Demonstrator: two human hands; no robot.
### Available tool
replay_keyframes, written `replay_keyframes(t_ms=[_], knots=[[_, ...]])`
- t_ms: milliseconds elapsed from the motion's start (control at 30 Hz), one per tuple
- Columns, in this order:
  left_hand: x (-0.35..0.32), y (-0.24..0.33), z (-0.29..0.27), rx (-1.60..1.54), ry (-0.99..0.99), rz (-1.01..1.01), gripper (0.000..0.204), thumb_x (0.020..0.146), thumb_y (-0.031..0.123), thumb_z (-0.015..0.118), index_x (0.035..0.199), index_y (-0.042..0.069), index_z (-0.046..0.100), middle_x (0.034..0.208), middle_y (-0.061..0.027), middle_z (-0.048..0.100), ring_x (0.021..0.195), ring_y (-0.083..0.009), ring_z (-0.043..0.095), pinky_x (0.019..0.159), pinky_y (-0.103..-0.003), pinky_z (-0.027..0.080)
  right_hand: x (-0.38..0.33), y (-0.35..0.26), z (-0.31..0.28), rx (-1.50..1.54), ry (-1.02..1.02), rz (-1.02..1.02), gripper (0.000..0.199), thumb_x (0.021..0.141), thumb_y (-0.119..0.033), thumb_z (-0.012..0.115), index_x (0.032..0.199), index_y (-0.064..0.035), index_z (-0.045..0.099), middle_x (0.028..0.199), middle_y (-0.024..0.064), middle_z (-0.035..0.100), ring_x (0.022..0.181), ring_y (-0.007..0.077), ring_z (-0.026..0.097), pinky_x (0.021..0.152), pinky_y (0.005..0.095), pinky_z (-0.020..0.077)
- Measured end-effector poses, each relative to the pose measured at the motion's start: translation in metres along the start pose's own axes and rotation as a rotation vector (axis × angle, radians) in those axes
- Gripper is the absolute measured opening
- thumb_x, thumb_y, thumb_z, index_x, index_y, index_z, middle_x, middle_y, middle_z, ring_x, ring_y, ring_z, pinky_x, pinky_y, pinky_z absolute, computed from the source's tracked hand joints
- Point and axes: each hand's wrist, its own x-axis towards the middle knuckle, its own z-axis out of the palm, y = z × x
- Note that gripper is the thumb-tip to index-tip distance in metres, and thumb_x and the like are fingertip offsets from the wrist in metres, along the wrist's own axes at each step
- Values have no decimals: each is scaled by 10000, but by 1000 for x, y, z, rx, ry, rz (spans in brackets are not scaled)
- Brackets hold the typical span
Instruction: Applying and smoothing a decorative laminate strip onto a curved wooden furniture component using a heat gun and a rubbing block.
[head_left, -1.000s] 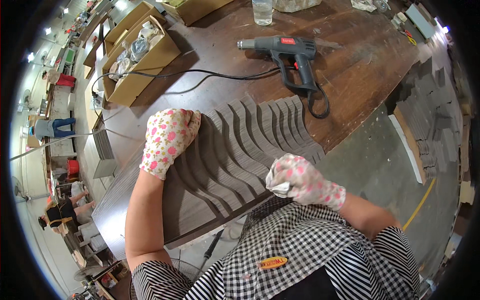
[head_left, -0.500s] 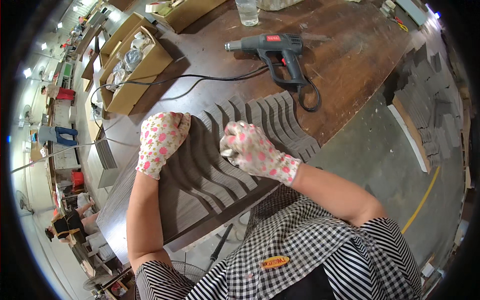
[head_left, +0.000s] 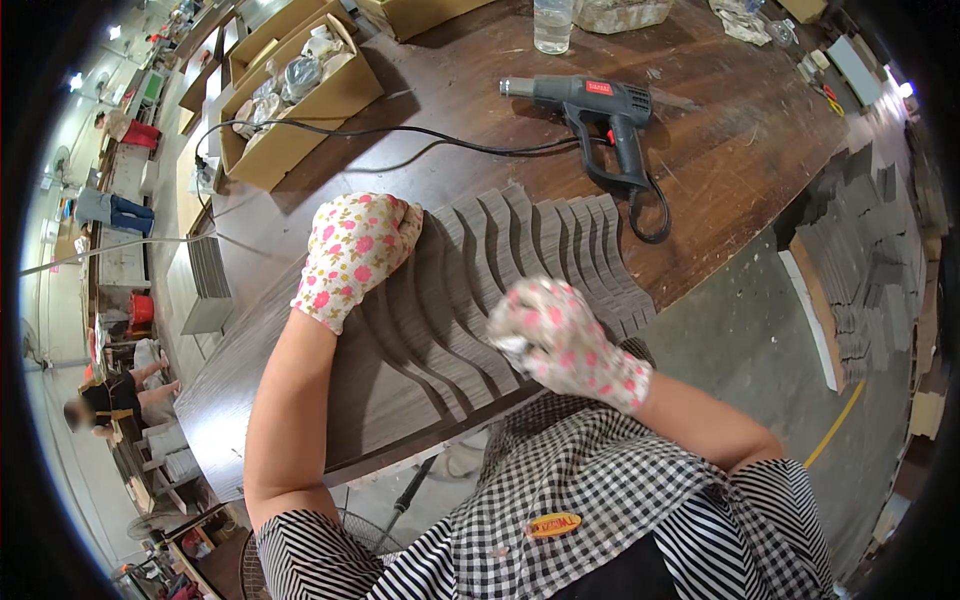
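Note:
Grey wood-grain strips with wavy edges (head_left: 480, 245) lie overlapped in a row across the table in front of me. My left hand (head_left: 360, 258), in a white glove with pink flowers, is curled closed at the far left end of the row. What its fingers grip, if anything, is hidden. My right hand (head_left: 568, 345), in a similar smudged glove, is closed above the near edge of the strips, slightly blurred. Something pale shows at its fingers, too unclear to name.
Beyond the strips lies a grey heat gun (head_left: 600, 110), its black cord (head_left: 440, 145) trailing left past a cardboard box (head_left: 270, 165) of wrapped items. A clear cup (head_left: 552, 28) stands farther back. Stacked grey pieces (head_left: 850, 250) are at the right. People work far left.
My right hand has moved from over the middle of the strips toward me and to the right, near their front edge. My left hand stays at the far left end. The view has shifted slightly.

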Motion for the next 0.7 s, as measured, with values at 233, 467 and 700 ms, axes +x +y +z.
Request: replay_keyframes(t_ms=[233, 467, 700], knots=[[-3, -2, 3, 18, 9, -9, 370, 915, 347, 535, 730, 66, 690, 681, -170, 632, 678, -357, 624, 644, -448, 494, -16, -4, -3, -132, -41, -101, 197, 678, -64, 652, 858, -143, 634, 947, 10, 550, 891, 239, 528, 738, 399, 406], [-2, 1, -2, -26, 38, 2, 393, 925, 347, 507, 742, 51, 688, 701, -184, 639, 694, -369, 626, 661, -456, 496, -79, 13, -71, 1046, 225, 421, 171, 770, -9, 655, 936, -52, 658, 938, 113, 643, 858, 204, 657, 719, 303, 539], [7, 2, -4, 59, -34, 24, 400, 956, 369, 486, 805, 82, 719, 693, -170, 645, 684, -369, 631, 660, -462, 505, -67, 26, -55, 265, 183, 257, 194, 801, -118, 688, 986, -62, 678, 956, 104, 638, 929, 283, 626, 817, 374, 511]])
